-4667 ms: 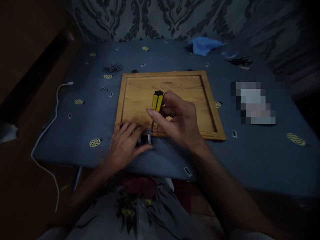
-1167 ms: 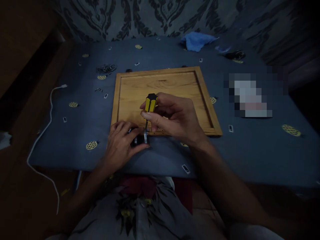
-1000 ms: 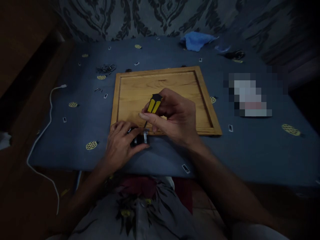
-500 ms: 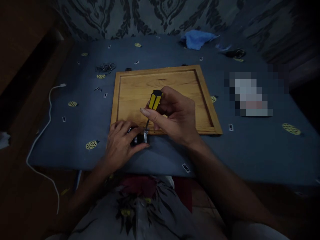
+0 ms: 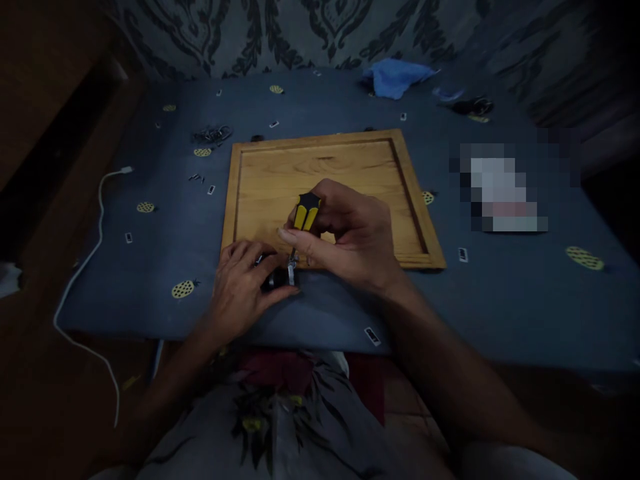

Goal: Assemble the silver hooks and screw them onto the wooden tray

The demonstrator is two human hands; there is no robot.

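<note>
A wooden panel [image 5: 320, 167] with a raised frame lies flat on a blue patterned cloth [image 5: 165, 240]. My right hand [image 5: 350, 233] is closed around a yellow and black screwdriver [image 5: 305, 212], held nearly upright with its tip down at the panel's near edge. The tip meets a small metal fitting [image 5: 291, 272] at that edge. My left hand [image 5: 243, 290] is closed over the fitting and pins it against the frame; its fingers hide most of the part.
A pile of small metal hardware [image 5: 213, 135] lies at the back left, with loose screws [image 5: 197, 178] nearby. A blue rag [image 5: 395, 75] and a dark object [image 5: 470, 107] sit at the back right. A white cable [image 5: 95, 220] trails off the left edge.
The screwdriver handle has rocked between upright and tilted right and turned in my right fingers. My left hand has stayed on the fitting. The view shifted slightly.
</note>
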